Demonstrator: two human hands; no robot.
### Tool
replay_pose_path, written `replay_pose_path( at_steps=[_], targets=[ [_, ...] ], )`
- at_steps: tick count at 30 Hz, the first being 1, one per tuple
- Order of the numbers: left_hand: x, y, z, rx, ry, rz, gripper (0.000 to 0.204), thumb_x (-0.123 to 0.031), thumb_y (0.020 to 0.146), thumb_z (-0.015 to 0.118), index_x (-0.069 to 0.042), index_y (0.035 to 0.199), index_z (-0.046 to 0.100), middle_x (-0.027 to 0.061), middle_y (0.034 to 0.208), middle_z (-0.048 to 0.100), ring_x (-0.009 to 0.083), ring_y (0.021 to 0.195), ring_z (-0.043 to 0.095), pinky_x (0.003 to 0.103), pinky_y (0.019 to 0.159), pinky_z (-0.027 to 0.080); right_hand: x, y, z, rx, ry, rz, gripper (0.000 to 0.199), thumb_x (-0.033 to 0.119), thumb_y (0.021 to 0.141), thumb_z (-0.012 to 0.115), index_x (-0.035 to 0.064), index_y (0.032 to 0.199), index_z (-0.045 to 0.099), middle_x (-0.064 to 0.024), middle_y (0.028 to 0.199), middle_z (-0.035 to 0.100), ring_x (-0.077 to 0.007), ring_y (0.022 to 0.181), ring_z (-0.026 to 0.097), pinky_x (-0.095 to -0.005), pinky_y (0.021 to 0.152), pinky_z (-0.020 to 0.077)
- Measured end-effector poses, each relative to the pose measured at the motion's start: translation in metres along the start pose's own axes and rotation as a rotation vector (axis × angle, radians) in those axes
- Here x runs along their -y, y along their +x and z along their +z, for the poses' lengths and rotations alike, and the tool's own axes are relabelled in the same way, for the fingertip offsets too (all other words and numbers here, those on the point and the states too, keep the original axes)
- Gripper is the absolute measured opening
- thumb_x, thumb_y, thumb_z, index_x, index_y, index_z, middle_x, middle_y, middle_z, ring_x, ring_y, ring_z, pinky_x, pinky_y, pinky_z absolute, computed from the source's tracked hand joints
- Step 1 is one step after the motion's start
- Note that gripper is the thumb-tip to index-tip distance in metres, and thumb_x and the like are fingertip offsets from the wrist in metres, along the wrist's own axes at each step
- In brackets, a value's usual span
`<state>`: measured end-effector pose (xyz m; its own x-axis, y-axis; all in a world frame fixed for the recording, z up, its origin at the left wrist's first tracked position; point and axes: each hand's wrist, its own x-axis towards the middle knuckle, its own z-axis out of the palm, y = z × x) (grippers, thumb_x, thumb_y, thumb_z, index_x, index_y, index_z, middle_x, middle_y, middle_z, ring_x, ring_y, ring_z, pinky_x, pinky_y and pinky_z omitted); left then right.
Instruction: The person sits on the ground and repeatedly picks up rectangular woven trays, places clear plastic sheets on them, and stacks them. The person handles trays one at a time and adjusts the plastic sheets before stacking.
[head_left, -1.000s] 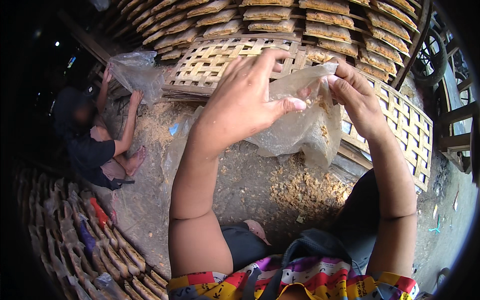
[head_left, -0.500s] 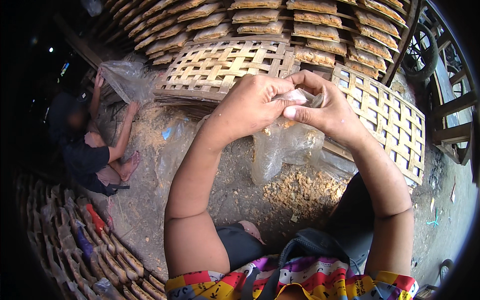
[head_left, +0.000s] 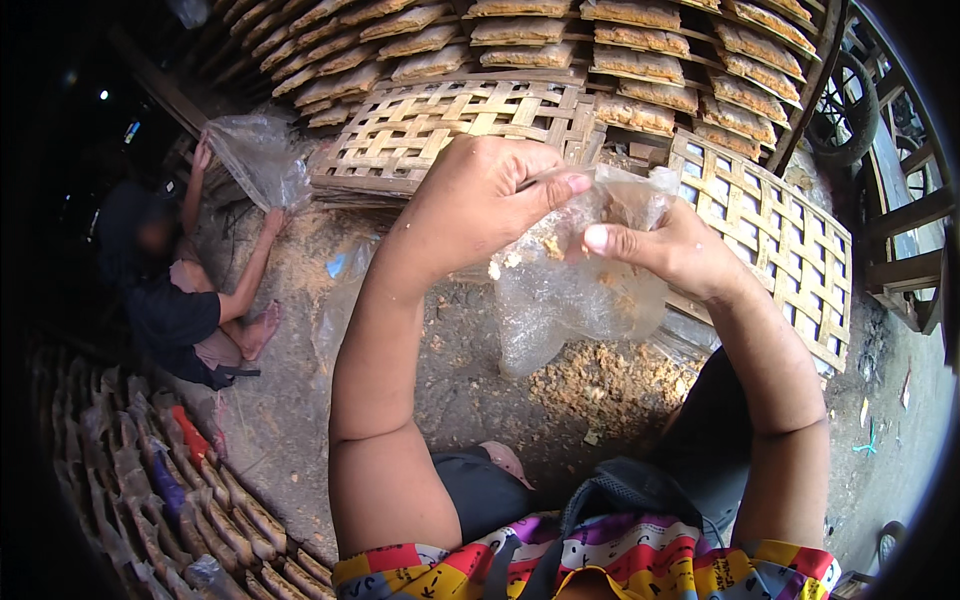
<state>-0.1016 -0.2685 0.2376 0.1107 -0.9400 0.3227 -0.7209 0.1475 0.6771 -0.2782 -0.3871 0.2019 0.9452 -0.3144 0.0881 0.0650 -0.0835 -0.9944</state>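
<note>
Both of my hands grip the upper edge of a clear plastic bag (head_left: 570,315), which hangs down between them with orange-brown crumbs stuck to it. My left hand (head_left: 490,195) pinches one side of the rim, thumb laid along the film. My right hand (head_left: 665,250) is closed on the other side, its thumb at the front and its fingers behind the plastic. The bag's mouth stands parted between the two hands. Just beyond my left hand lies a woven bamboo rack (head_left: 400,140), and a second woven rack (head_left: 770,240) lies beside my right hand.
Stacked trays of wrapped orange-brown slabs (head_left: 640,65) rise at the back. Crumbs (head_left: 610,385) are heaped on the floor below the bag. At left a seated person (head_left: 165,290) holds another plastic bag (head_left: 260,155). More slabs (head_left: 225,520) stand in rows at lower left.
My hands have moved apart, and the bunched rim of the bag is now spread between them. The person at left has shifted their plastic bag slightly, and it looks fuller.
</note>
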Motion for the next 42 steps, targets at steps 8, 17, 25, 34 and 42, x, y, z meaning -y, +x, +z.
replay_pose_path(
  at_steps=[8, 17, 25, 34, 42],
  targets=[
    [-0.003, -0.005, -0.009, -0.080, 0.077, 0.052, 0.021, -0.015, 0.089, 0.068, 0.003, 0.079, 0.068, 0.0011, 0.064, 0.057, 0.0060, 0.061, 0.046, 0.026, 0.055, 0.039, -0.001, 0.009, -0.028, 0.322, -0.606, 0.032, 0.043, 0.028, 0.088, 0.071, 0.0028, 0.121, 0.061, -0.0094, 0.099, 0.071, -0.0124, 0.094, 0.063, -0.0300, 0.088, 0.0473],
    [-0.008, -0.005, -0.006, -0.037, 0.134, -0.026, 0.022, -0.016, 0.089, 0.068, 0.003, 0.077, 0.067, 0.0010, 0.063, 0.058, 0.0053, 0.060, 0.046, 0.026, 0.054, 0.039, -0.010, 0.011, -0.017, -0.148, -0.500, 0.149, 0.045, 0.028, 0.082, 0.075, -0.0024, 0.112, 0.062, -0.0132, 0.099, 0.069, -0.0187, 0.097, 0.065, -0.0316, 0.083, 0.0507],
    [-0.003, -0.006, -0.005, -0.037, 0.095, -0.009, 0.023, -0.016, 0.089, 0.067, 0.002, 0.075, 0.066, -0.0006, 0.059, 0.054, 0.0044, 0.058, 0.044, 0.024, 0.053, 0.037, -0.002, 0.005, -0.012, -0.088, -0.208, -0.043, 0.041, 0.035, 0.082, 0.076, -0.0014, 0.101, 0.068, -0.0087, 0.087, 0.067, -0.0120, 0.083, 0.061, -0.0293, 0.075, 0.0477],
    [-0.005, -0.011, -0.014, -0.061, -0.005, -0.037, 0.018, -0.013, 0.089, 0.067, 0.002, 0.080, 0.069, -0.0021, 0.063, 0.057, 0.0035, 0.059, 0.046, 0.024, 0.053, 0.037, -0.002, 0.007, -0.008, 0.041, -0.354, 0.005, 0.034, 0.031, 0.080, 0.078, 0.0020, 0.096, 0.070, -0.0072, 0.086, 0.072, -0.0136, 0.084, 0.065, -0.0331, 0.082, 0.0492],
    [-0.008, -0.010, -0.008, -0.068, 0.134, 0.038, 0.021, -0.015, 0.089, 0.067, 0.003, 0.078, 0.068, -0.0016, 0.062, 0.057, 0.0030, 0.058, 0.045, 0.024, 0.052, 0.037, -0.004, 0.007, -0.013, 0.027, -0.488, 0.059, 0.035, 0.029, 0.084, 0.075, 0.0034, 0.108, 0.069, -0.0077, 0.088, 0.073, -0.0143, 0.096, 0.064, -0.0317, 0.089, 0.0465]
  ],
)
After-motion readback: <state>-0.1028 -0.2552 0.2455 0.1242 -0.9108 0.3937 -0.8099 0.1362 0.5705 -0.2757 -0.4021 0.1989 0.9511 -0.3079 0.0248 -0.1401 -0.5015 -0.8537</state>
